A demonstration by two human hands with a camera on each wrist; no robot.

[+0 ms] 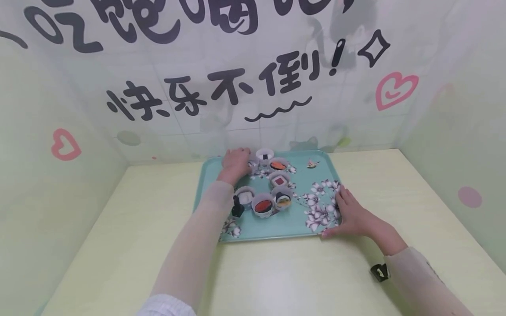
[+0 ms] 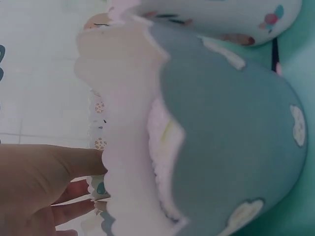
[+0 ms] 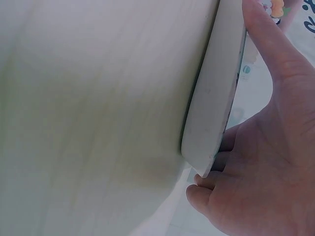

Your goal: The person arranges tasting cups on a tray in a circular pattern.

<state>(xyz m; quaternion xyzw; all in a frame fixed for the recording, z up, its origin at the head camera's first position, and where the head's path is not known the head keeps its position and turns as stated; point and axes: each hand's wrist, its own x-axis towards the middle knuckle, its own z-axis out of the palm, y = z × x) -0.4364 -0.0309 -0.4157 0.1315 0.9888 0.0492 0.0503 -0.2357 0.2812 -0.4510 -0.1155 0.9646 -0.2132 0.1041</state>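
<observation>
A turquoise floral tray (image 1: 253, 235) lies on the table, bearing a ring of small scalloped paper cups with sushi-like pieces. At the back left of the ring, my left hand (image 1: 236, 166) pinches the rim of a paper cup (image 1: 253, 164), its fingers partly hiding that cup. Close to the left wrist camera stands a blue-grey cup (image 2: 231, 128) with a whitish piece inside. My right hand (image 1: 354, 218) rests against the tray's front right corner, thumb along the front edge and fingers along the right side. From the right wrist, the tray's pale outer wall (image 3: 211, 98) shows beside the hand.
Cups with a red-topped piece (image 1: 262, 206), an orange-topped piece (image 1: 278, 165) and a red-centred white piece (image 1: 279, 180) sit in the ring. The pale wooden table (image 1: 276, 281) extends around the tray. A wall with black lettering (image 1: 233, 85) rises directly behind.
</observation>
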